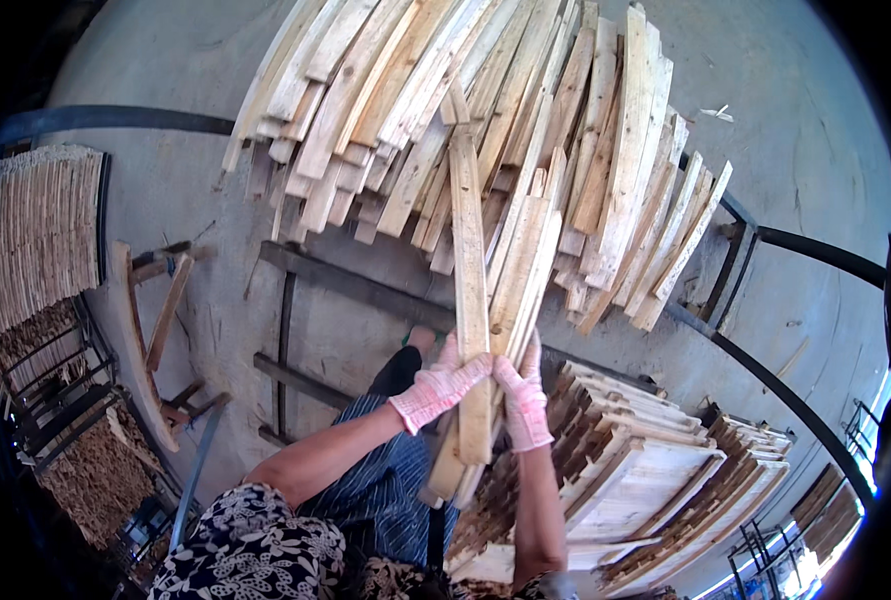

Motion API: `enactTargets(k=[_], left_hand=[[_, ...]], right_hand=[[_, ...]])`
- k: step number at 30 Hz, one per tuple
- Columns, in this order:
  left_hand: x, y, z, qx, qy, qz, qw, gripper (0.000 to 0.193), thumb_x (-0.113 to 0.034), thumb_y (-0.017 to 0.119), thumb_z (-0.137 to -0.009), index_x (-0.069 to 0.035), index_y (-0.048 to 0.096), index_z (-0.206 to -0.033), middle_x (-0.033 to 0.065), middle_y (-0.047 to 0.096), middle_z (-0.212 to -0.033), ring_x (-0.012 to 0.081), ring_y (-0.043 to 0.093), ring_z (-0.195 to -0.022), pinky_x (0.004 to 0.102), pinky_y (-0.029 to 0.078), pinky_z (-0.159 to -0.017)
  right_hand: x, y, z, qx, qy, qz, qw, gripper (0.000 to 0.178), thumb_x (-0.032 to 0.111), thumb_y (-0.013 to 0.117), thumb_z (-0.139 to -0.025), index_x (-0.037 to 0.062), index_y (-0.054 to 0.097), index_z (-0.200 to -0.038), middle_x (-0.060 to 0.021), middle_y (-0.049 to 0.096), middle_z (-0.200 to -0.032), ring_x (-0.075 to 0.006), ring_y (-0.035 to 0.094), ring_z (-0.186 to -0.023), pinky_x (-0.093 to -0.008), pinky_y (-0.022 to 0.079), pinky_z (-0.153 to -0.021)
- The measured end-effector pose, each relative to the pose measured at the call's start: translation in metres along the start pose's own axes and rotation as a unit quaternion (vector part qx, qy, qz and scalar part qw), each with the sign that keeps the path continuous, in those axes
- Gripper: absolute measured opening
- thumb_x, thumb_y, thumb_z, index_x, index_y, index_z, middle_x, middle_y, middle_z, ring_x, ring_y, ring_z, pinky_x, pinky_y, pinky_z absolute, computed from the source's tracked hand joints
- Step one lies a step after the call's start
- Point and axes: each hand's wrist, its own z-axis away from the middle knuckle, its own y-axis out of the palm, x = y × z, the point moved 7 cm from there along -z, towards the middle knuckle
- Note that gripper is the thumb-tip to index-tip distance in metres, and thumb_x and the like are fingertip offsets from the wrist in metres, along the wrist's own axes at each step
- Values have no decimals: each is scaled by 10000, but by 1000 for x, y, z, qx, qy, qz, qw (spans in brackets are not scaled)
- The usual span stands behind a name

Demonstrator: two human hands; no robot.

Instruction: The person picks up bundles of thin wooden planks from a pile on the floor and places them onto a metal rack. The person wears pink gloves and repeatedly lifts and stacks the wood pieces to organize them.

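Several long wooden planks lie bundled between my gloved hands, their near ends reaching toward my waist. My left hand, in a pinkish-white glove, closes around the bundle's left side, its fingers partly hidden by the wood. On the other side my right hand, gloved alike, grips the same planks with the thumb on top. One plank lies at a slight angle over the others. Beyond the hands, the far ends of the held planks overlap a large pile of planks.
Black metal rails run under and beside the pile. Stacked wooden panels stand at the lower right. A wooden trestle is at the left, near another stack of boards. Wood scraps lie on the concrete floor.
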Motion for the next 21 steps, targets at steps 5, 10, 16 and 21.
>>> enactTargets(k=[5,10,16,21], left_hand=[[32,82,119,155,30,-6,987,568,-228,503,-1074,-42,261,-1554,120,446,-1524,233,477,-1355,328,414,-1136],[-6,122,205,127,136,105,977,898,-78,708,-948,-35,68,-1576,135,381,-1521,253,395,-1408,374,425,-1113],[-23,50,35,27,-42,280,959,523,-278,658,-992,-62,497,-1440,128,584,-1369,215,562,-1279,342,428,-1133],[12,21,-21,-18,-59,303,951,390,-185,777,-900,-39,643,-1236,80,654,-1215,211,644,-1099,374,541,-990]], right_hand=[[48,-29,133,-13,92,228,969,1011,172,792,-840,93,147,-1614,-149,495,-1462,-246,525,-1282,-366,437,-1087],[88,-24,226,-3,162,185,969,1003,177,797,-849,38,147,-1599,-151,459,-1487,-232,484,-1326,-370,423,-1109],[62,-32,79,19,125,301,945,639,352,566,-1022,31,351,-1532,-186,499,-1465,-268,550,-1304,-354,426,-1095],[-10,-39,-10,-46,113,107,987,767,348,675,-969,106,255,-1563,-134,566,-1349,-218,599,-1161,-342,510,-955]])
